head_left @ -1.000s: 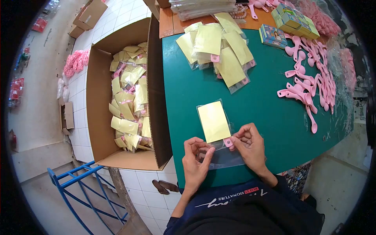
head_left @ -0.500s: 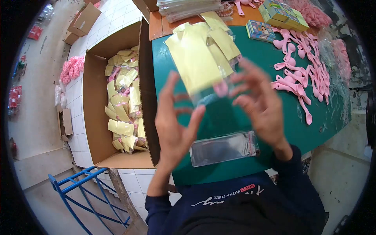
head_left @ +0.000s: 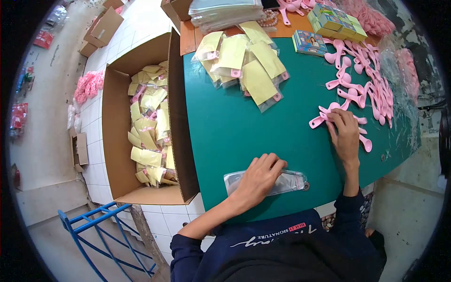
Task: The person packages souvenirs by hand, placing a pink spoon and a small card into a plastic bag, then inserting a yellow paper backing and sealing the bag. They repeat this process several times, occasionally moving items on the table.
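Observation:
My left hand (head_left: 261,177) rests on a stack of clear plastic bags (head_left: 290,183) near the front edge of the green table (head_left: 225,136). Its fingers are bent together at the bags, and their tips are partly hidden. Over on the right, my right hand (head_left: 344,131) has its fingers closed on a pink spoon (head_left: 319,121) at the near left side of the spoon pile (head_left: 371,84). Several packed bags with yellow cards (head_left: 259,82) and pink pieces lie at the back of the table.
A deep cardboard box (head_left: 112,141) full of yellow-card packets stands left of the table. Small boxes (head_left: 310,42) and a stack of plastic sleeves (head_left: 225,14) sit at the back. A blue metal frame (head_left: 94,214) is at lower left.
The yellow-card packet that was between my hands now lies among the others at the back. My left hand has come down onto the clear bags, my right hand has moved right to the spoons.

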Motion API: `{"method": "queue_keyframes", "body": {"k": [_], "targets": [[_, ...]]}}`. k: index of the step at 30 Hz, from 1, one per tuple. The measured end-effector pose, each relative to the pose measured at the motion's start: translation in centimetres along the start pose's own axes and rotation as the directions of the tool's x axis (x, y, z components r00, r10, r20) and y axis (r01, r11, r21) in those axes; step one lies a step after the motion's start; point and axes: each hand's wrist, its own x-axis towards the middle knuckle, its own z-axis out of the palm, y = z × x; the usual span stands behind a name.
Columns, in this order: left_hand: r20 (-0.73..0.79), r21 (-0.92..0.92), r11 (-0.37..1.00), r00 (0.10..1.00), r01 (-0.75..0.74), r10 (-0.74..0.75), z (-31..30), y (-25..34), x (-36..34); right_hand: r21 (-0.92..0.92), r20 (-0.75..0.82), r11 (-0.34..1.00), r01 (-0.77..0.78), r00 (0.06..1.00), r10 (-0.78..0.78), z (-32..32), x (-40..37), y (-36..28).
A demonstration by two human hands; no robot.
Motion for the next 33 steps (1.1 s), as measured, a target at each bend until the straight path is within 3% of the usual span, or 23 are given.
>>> {"method": "queue_keyframes", "body": {"k": [1, 5, 6, 7, 8, 11, 12, 15, 16, 20, 23, 26, 29, 32, 33], "targets": [[0.032, 0.013, 1.000, 0.999, -0.014, 0.013, -0.1, -0.2, 0.1, 0.028, -0.013, 0.999, -0.015, 1.000, 0.016, 0.0, 0.1, -0.3], [-0.143, 0.026, 0.999, 0.989, -0.027, 0.030, -0.8, -0.3, 0.4, 0.090, -0.087, 0.995, -0.040, 0.995, 0.048, -1.2, 0.8, -1.5], [-0.186, 0.024, 1.000, 0.982, -0.008, 0.013, -1.2, -0.3, 0.4, 0.348, -0.057, 0.927, -0.142, 0.983, 0.172, -1.6, 0.9, -1.7], [-0.229, 0.022, 1.000, 0.973, 0.012, -0.006, -1.5, -0.3, 0.4, 0.578, 0.007, 0.781, -0.235, 0.959, 0.283, -2.1, 0.7, -2.1], [-0.216, -0.095, 0.992, 0.971, 0.081, -0.100, -1.4, -0.6, 0.3, 0.760, 0.099, 0.571, -0.312, 0.923, 0.373, -2.7, 0.4, -2.5], [-0.147, -0.363, 0.903, 0.943, 0.230, -0.299, -1.3, -1.4, 0.1, 0.951, 0.144, 0.230, -0.206, 0.955, 0.258, -4.3, 0.4, -4.8], [-0.136, -0.405, 0.879, 0.934, 0.253, -0.331, -1.5, -1.4, 0.1, 0.953, 0.144, 0.233, -0.193, 0.967, 0.212, -4.4, -0.1, -5.6], [-0.124, -0.467, 0.846, 0.928, 0.258, -0.351, -2.6, -1.3, 0.2, 0.987, 0.143, 0.070, -0.147, 0.988, 0.058, -3.8, -1.6, -6.7], [-0.124, -0.477, 0.843, 0.931, 0.249, -0.345, -3.0, -1.3, 0.2, 0.977, 0.182, 0.099, -0.187, 0.981, 0.060, -3.9, -1.9, -7.1], [0.060, -0.850, 0.476, 0.940, 0.224, -0.335, -3.0, -2.5, -0.4, 0.910, 0.122, 0.365, -0.197, 0.968, 0.218, -3.6, -1.2, -8.6], [0.122, -0.913, 0.318, 0.916, 0.255, -0.383, -3.9, -2.3, -0.4, 0.891, 0.209, 0.343, -0.297, 0.940, 0.271, -4.0, -1.1, -8.6], [0.116, -0.908, 0.324, 0.904, 0.264, -0.411, -4.1, -1.9, -0.3, 0.927, 0.189, 0.256, -0.273, 0.932, 0.310, -4.0, -0.9, -9.2], [0.137, -0.906, 0.308, 0.890, 0.291, -0.436, -4.3, -1.7, -0.3, 0.905, 0.198, 0.337, -0.262, 0.957, 0.211, -4.6, -0.4, -9.4], [0.155, -0.903, 0.300, 0.886, 0.306, -0.438, -4.7, -1.4, -0.1, 0.892, 0.234, 0.337, -0.301, 0.946, 0.224, -4.4, -0.1, -9.8], [0.156, -0.908, 0.302, 0.904, 0.290, -0.399, -4.8, -1.2, 0.1, 0.877, 0.211, 0.392, -0.278, 0.956, 0.205, -4.3, 0.2, -10.0]]}}
